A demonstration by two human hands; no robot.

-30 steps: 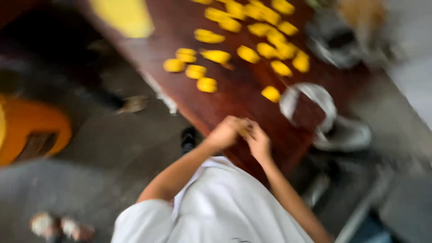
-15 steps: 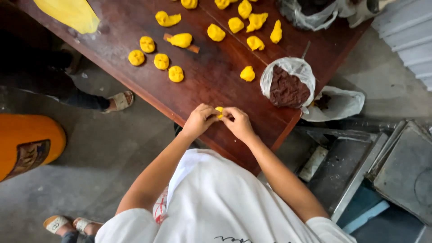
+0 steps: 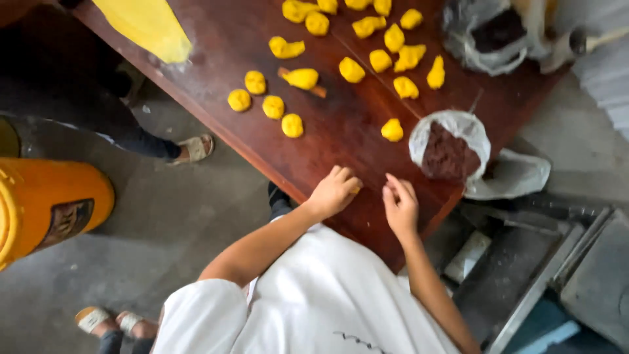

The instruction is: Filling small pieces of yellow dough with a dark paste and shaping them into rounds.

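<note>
Left hand (image 3: 335,191) curls over a yellow dough bit (image 3: 354,190) at the table (image 3: 216,72) near edge; right hand (image 3: 400,208) open beside. Many dough balls (image 3: 273,106) already shaped; filling bag (image 3: 449,149) waits at the right edge.

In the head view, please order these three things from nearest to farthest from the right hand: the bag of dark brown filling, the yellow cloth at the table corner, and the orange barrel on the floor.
From the right hand:
1. Bag of dark brown filling, just up and right of it on the table.
2. Yellow cloth, at the far upper-left table corner.
3. Orange barrel, on the floor at the far left edge.
</note>
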